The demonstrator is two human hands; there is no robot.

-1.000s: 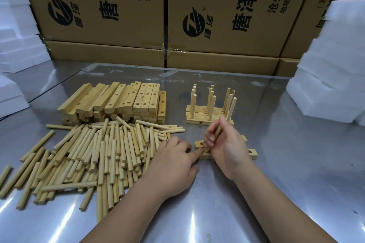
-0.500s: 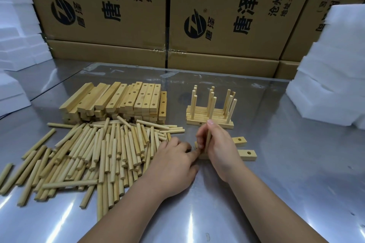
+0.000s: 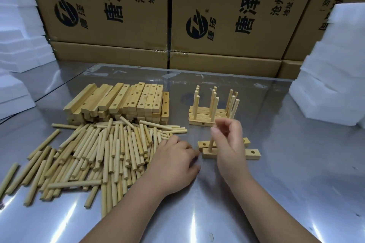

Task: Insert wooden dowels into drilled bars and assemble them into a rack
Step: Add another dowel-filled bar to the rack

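A dowel (image 3: 211, 145) is being seated in the near bar (image 3: 253, 153) by the right hand (image 3: 229, 144), grip unclear, left hand (image 3: 175, 163) laid relaxed; another dowel is needed next.

The right hand (image 3: 229, 144) is smeared by motion, so whether its fingers (image 3: 216, 129) grip the upright dowel (image 3: 211, 145) cannot be told. It hides the dowel's top and the middles of both drilled bars (image 3: 252, 153). The left hand (image 3: 175, 163) covers part of the dowel pile (image 3: 102, 150). The cardboard boxes (image 3: 227, 6) are cut off by the top edge, the foam blocks (image 3: 335, 77) by the sides.
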